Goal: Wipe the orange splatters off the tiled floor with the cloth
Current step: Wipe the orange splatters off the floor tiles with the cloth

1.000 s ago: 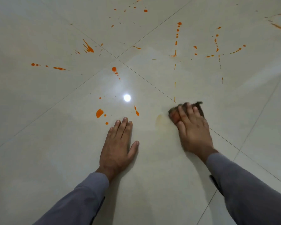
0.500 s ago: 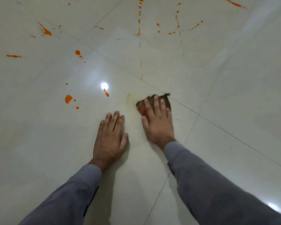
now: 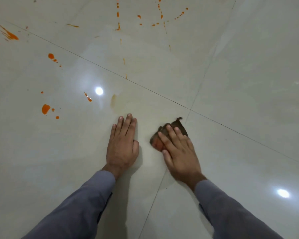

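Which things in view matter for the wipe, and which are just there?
Part of the job:
cloth, pressed flat under the right hand
orange splatters
faint smear
tiled floor

Just there:
left hand, flat on the tile, bracing
light reflections
grey sleeves

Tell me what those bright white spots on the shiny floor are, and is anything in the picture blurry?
Head view: the spots are lamp glare mirrored on the glossy pale tiled floor; soft shadows lie beside the left hand; the right hand, pressing the dark brown stained cloth, looks slightly smeared; grout lines bend from the wide lens.
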